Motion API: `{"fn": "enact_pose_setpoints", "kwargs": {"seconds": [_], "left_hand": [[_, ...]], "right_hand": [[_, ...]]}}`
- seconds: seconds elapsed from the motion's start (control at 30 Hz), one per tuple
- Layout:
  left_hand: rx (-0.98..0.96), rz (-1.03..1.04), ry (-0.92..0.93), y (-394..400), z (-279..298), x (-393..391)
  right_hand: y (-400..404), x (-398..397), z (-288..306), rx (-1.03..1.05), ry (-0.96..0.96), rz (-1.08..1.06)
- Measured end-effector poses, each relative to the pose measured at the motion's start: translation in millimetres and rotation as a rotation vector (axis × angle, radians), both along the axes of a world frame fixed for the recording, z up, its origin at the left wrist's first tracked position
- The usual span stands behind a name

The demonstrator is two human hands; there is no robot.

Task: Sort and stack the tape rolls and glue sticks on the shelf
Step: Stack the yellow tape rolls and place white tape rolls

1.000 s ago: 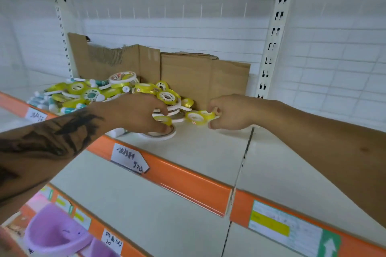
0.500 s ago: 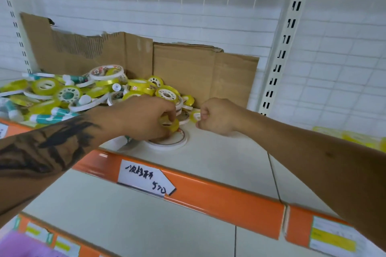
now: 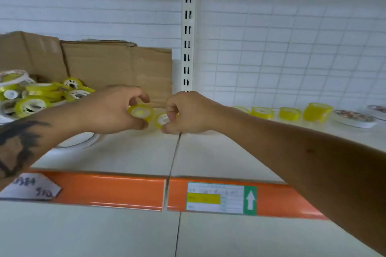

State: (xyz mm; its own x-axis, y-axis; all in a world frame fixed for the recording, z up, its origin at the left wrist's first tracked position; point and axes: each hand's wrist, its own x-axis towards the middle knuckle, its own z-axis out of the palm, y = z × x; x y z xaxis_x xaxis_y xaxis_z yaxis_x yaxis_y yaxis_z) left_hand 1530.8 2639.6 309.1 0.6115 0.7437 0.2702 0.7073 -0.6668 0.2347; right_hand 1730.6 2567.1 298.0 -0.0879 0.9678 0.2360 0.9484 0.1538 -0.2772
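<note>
Small yellow tape roll point(image 3: 140, 112), pale core.

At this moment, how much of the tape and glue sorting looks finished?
Partly. Done: yellow stacks and flat white rolls stand in a row on the right shelf section. In hand: the left hand grips a yellow roll; the right hand pinches another roll. Left: the mixed heap by the cardboard, and a large white roll.

Glossy translucent yellow tape rolls point(image 3: 31, 105); matt brown corrugated cardboard point(image 3: 117, 64), torn edge; smooth matt off-white shelf point(image 3: 129, 152); glossy orange plastic price strip point(image 3: 108, 190); paper label point(image 3: 215, 198).
</note>
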Motion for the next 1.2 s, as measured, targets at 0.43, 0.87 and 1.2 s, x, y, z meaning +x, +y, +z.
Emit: {"fn": "enact_pose_setpoints", "kwargs": {"seconds": [0.43, 0.87, 1.2], "left_hand": [[-0.046, -0.231, 0.097, -107, -4, 233], [-0.228, -0.299, 0.102, -145, -14, 334], [-0.345, -0.443, -0.276, -129, -7, 344]], "right_hand": [[-155, 258, 18, -0.041, 0.010, -0.122], [-197, 366, 4, -0.213, -0.025, -0.066], [-175, 347, 18, 0.029, -0.087, 0.007]]}}
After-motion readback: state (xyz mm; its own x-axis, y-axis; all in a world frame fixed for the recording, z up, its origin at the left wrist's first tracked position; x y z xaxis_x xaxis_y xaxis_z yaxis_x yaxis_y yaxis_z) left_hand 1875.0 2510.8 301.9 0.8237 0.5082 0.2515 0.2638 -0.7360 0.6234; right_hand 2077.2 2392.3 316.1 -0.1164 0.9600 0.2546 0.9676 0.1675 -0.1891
